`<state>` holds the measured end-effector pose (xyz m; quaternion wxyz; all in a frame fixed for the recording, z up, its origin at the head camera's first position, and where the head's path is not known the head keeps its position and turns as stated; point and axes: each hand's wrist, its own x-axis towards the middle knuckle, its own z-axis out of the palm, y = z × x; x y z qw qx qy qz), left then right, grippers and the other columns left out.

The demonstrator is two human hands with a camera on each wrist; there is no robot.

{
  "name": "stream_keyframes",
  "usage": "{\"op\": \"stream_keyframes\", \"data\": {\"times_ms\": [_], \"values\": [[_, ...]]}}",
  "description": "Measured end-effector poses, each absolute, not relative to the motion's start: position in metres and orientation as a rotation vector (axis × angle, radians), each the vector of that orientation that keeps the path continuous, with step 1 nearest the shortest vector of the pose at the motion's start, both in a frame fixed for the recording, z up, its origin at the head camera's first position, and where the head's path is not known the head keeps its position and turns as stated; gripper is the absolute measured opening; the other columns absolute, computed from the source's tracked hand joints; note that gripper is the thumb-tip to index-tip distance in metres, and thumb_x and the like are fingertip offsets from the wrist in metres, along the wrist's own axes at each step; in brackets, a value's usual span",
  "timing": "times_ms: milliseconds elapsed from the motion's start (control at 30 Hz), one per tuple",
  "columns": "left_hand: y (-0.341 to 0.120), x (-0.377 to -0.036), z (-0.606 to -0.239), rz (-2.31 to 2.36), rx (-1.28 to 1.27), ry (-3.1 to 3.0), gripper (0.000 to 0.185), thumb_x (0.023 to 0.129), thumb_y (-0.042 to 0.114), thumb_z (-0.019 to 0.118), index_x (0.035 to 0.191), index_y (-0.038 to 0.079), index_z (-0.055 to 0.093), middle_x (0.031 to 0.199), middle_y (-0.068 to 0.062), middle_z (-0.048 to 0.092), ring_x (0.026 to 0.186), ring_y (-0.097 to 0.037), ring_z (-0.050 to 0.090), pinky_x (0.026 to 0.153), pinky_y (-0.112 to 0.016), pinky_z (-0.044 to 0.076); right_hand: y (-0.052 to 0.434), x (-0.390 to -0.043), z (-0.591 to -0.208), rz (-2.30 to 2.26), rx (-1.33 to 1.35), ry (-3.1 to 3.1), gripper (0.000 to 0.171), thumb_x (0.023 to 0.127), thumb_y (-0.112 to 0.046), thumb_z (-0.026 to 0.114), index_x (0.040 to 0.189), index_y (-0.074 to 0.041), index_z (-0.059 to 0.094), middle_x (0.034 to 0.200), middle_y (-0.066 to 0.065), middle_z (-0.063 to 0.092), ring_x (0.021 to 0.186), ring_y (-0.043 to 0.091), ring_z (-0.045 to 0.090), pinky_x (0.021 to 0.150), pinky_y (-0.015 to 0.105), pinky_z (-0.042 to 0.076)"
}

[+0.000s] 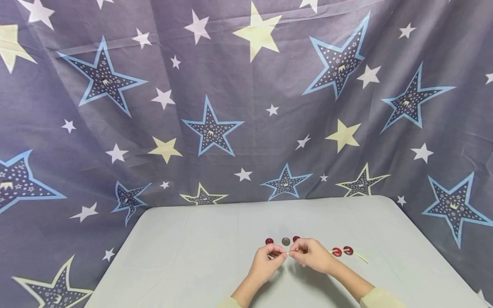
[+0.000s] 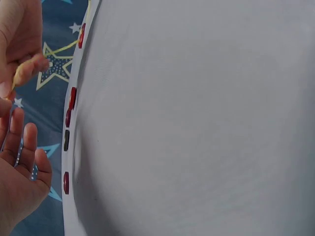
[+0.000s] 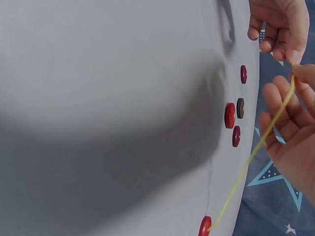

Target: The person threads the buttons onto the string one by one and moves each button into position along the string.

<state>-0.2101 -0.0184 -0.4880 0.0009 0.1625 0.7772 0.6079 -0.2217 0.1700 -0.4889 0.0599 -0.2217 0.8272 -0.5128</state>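
My left hand (image 1: 265, 262) and right hand (image 1: 313, 256) meet tip to tip over the white table, each pinching a thin yellow string (image 3: 256, 147) between thumb and forefinger. From the right fingertips the string slopes down to a red button (image 3: 205, 226). Two threaded buttons, a red one (image 1: 337, 252) and a dark red one (image 1: 348, 250), lie to the right, with a string tail past them. Beyond the fingertips are loose buttons: a dark red one (image 1: 269, 241), a grey-brown one (image 1: 286, 241) and another dark red one (image 1: 296, 238). A brighter red button (image 3: 230, 115) shows in the right wrist view.
A pale cloth covers the table (image 1: 185, 256), its far edge running close to a hanging grey-purple curtain (image 1: 239, 77) printed with stars. Both forearms come in from the near edge, in light yellow sleeves (image 1: 381, 298).
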Motion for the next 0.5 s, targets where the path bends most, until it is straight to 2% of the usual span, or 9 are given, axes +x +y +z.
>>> {"op": "stream_keyframes", "data": {"times_ms": [100,200,500], "values": [[-0.018,-0.209,-0.486,1.912,0.517,2.434,0.007,0.080,0.003,0.066,0.083,-0.004,0.065,0.079,-0.018,0.065,0.067,-0.003,0.050,0.064,-0.017,0.043,0.168,-0.216,-0.478,-1.528,-0.654,2.544,0.011,0.088,-0.011,0.061,0.087,0.000,0.064,0.060,-0.003,0.049,0.050,-0.002,0.042,0.047,0.017,0.037],[-0.018,-0.209,-0.485,1.914,0.521,2.434,0.008,0.080,0.003,0.066,0.084,-0.004,0.065,0.079,-0.019,0.065,0.067,-0.003,0.050,0.064,-0.017,0.043,0.168,-0.216,-0.477,-1.487,-0.645,2.610,0.009,0.087,-0.012,0.062,0.086,-0.003,0.066,0.061,-0.005,0.048,0.051,-0.003,0.038,0.047,0.017,0.034],[-0.016,-0.212,-0.492,1.910,0.512,2.458,0.006,0.080,0.001,0.066,0.082,-0.004,0.065,0.078,-0.019,0.064,0.067,-0.002,0.050,0.065,-0.017,0.043,0.177,-0.225,-0.490,-1.466,-0.624,2.629,0.011,0.083,-0.021,0.068,0.083,-0.010,0.068,0.062,-0.007,0.050,0.054,-0.002,0.040,0.049,0.017,0.036]]}}
